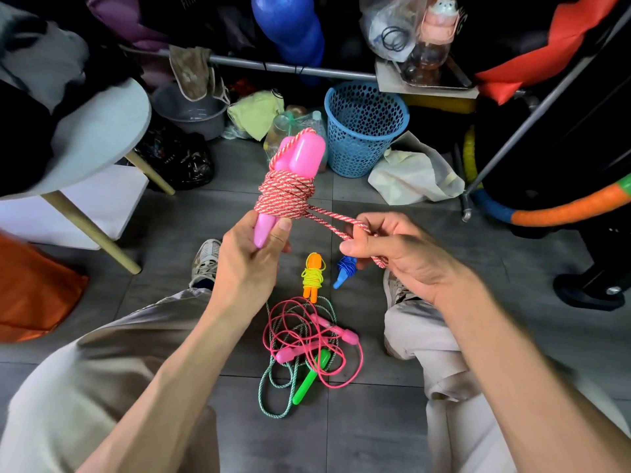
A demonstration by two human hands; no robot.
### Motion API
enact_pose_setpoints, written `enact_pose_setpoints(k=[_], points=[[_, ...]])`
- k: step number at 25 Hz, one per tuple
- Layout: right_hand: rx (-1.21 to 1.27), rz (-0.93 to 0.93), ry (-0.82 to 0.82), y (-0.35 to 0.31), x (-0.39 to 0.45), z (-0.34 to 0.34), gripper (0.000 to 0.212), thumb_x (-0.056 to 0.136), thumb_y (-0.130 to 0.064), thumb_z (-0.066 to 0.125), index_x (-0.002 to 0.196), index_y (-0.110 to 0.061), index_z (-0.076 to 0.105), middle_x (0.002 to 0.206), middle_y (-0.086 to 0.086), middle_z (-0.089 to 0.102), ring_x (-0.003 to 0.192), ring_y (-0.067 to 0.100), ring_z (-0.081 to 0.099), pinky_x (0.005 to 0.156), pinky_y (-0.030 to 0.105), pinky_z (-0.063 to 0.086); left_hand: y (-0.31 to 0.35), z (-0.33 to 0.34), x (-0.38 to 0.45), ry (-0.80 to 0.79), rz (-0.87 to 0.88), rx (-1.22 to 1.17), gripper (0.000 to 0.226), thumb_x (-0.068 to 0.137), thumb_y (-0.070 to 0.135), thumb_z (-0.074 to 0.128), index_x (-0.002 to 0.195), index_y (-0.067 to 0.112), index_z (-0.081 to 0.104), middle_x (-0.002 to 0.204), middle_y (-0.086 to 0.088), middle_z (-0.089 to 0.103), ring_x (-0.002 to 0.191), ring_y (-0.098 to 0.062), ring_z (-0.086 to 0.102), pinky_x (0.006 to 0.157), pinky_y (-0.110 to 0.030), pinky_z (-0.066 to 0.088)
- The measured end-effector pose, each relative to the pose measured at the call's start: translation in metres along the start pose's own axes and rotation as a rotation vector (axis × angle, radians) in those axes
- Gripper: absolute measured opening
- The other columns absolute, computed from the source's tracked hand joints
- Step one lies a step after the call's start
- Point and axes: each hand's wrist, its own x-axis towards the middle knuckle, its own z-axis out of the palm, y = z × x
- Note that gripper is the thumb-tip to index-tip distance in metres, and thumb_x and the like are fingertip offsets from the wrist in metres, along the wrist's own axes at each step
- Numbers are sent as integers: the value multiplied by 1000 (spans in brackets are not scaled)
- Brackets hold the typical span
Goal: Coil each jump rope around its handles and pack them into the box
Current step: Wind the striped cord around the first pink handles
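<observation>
Jump rope with pink handles [300, 158] stood upright in the middle of the head view, above the floor, its two handles pressed side by side. The red-and-white cord [285, 196] was wound in many turns around the middle of the handles, and a short doubled length ran off to the right. The left hand [249, 264] gripped the lower ends of the handles, fingers and thumb curled around them. The right hand [399, 254] pinched the free doubled end of the cord, thumb pressed over it and the fingers curled beneath, with the cord drawn fairly straight between the two hands.

On the grey tiled floor [368, 421], between the person's knees, lay a coiled orange-handled rope [312, 278] bound with yellow cord, and just beside it to the right a coiled blue rope [345, 271], partly hidden behind the right hand. Nearer the camera a loose pink rope [317, 336] and a green-handled rope [307, 380] with a green-and-white cord lay tangled together. A blue mesh basket [365, 128] stood farther back on the floor, beside crumpled pale bags. No box could be made out.
</observation>
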Motion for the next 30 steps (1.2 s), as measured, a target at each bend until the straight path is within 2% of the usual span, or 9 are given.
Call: enact_pose_setpoints(k=[5,9,12,14,18,22,24,25,30], points=[[380,-106,180,0,-1,-4,19,66,-1,67,61,-18,74,74,0,67,71,13,59,63,29,44,-2,-1,7,65,-83,-87,17,98,26,56,82,23,60,64,2,62,40,-12,43,43,-28,38],[194,-200,62,1,-6,3,10,67,-18,73,62,-13,67,64,5,59,58,10,51,56,24,34,-9,0,6,71,5,59,21,96,34,55,80,19,57,66,-4,63,48,-17,50,50,-36,39],[126,-210,67,-1,-10,3,7,73,-15,73,67,-13,71,63,7,61,53,7,46,47,20,26,-10,2,2,89,80,290,27,98,35,53,88,10,53,69,-6,62,63,-30,58,56,-41,41],[97,-228,68,-2,-12,5,6,76,-17,72,78,-15,77,60,11,57,49,8,39,43,18,23,-10,8,-1,94,101,389,28,98,37,51,92,9,51,71,-7,62,68,-37,58,56,-38,37],[88,-237,49,-2,-14,5,23,82,-8,65,103,-12,73,59,-1,55,45,5,38,40,16,22,-11,19,-2,88,157,494,31,97,37,51,98,7,51,80,-19,67,75,-45,60,61,-42,44],[93,-302,55,-2,-14,3,10,80,-7,69,76,-14,75,82,3,67,69,8,57,61,16,40,-12,17,4,112,116,480,31,98,37,50,98,6,51,82,-17,66,77,-45,58,60,-38,35],[186,-338,87,-1,-13,5,7,80,-18,72,82,-14,77,80,-2,69,76,8,61,76,20,44,-11,17,3,89,121,443,29,98,36,51,97,8,52,75,-8,61,71,-39,58,58,-34,31],[252,-363,87,0,-11,8,16,81,-24,68,87,-11,76,79,-2,70,79,11,63,81,23,45,-12,18,3,76,128,425,27,98,36,51,96,9,52,72,-4,59,68,-37,57,57,-33,31],[665,-377,65,-2,-7,11,18,88,-8,47,91,-6,65,69,6,67,73,21,68,86,36,55,-17,23,1,20,177,401,26,97,37,52,96,11,51,73,-6,62,63,-33,58,55,-35,40]])
